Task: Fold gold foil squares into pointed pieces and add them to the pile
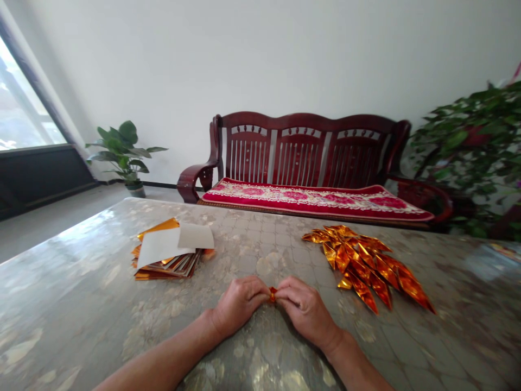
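Observation:
Between my two hands, just above the table, is a small piece of folded orange-gold foil paper (272, 295); most of it is hidden by the fingers. My left hand (240, 304) pinches its left end, and my right hand (303, 307) pinches its right end. Off to the left lies a stack of foil paper sheets (163, 250), some with their pale backs up. On the right a pile of folded, pointed foil pieces (362, 266) shines orange and gold.
A patterned cover lies over the table (93, 293). Behind it stands a dark red wooden bench (301, 146) with a red floral seat cover (317, 198). One potted plant (126, 152) stands at the back left, and leafy greenery (480, 146) fills the right side.

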The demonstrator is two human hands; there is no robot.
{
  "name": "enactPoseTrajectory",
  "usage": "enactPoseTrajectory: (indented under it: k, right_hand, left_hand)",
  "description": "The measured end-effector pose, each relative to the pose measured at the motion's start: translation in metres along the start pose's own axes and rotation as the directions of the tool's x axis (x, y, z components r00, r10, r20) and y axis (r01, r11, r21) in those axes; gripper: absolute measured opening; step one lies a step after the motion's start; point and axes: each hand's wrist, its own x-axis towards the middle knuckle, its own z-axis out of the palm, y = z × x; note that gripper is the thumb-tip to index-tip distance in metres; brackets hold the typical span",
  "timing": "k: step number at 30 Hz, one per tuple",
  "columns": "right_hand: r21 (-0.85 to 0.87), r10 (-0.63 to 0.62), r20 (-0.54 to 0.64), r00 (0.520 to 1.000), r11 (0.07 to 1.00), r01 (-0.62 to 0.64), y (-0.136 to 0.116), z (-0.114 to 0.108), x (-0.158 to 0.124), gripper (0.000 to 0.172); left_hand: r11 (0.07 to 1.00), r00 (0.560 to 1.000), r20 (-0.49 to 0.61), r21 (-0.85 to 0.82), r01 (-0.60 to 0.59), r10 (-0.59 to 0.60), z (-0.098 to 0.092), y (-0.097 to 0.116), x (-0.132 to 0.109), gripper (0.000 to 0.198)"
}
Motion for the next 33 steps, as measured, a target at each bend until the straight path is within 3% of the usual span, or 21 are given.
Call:
enactPoseTrajectory:
  k: [10, 16, 24, 33]
  right_hand:
    - [0.035, 0.037, -0.034, 0.999, 0.999, -0.036, -0.004, 0.001, 0.001, 0.015]
    - [0.018, 0.039, -0.023, 0.999, 0.999, -0.039, -0.006, 0.002, 0.001, 0.019]
    - [-0.017, 0.042, -0.060, 0.997, 0.999, -0.043, -0.012, 0.006, 0.000, 0.020]
    - [-0.071, 0.041, -0.097, 0.994, 0.996, -0.048, -0.018, 0.008, -0.001, 0.023]
  left_hand:
    - [0.993, 0.991, -0.067, -0.028, 0.114, -0.116, 0.002, 0.008, 0.001, 0.015]
    - [0.997, 0.993, -0.090, 0.026, 0.078, -0.075, 0.006, 0.012, -0.001, 0.013]
    - [0.987, 0.981, -0.169, 0.108, 0.115, -0.096, 0.015, 0.012, -0.002, 0.017]
    - [0.995, 0.984, -0.175, 0.094, 0.040, -0.023, 0.016, 0.009, -0.006, 0.018]
